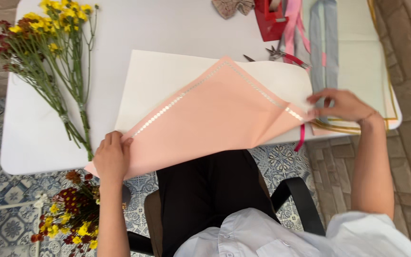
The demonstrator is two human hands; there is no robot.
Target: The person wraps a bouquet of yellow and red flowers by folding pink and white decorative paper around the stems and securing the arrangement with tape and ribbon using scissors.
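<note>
The white bench (48, 133) carries a cream sheet (153, 81), and over it a pink wrapping sheet (215, 123) with a silver dotted border, overhanging the near edge. The step looks like squaring that sheet; next calls for smoothing it flat. Left hand (112, 159) pinches its near-left corner, right hand (341, 104) its right corner. Yellow flowers (53, 43) lie at the left edge.

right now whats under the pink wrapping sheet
Under the pink wrapping sheet lies a cream sheet, showing along the top and left, on the white table. The left hand and right hand hold its corners. Anything beneath its middle is covered.
</note>
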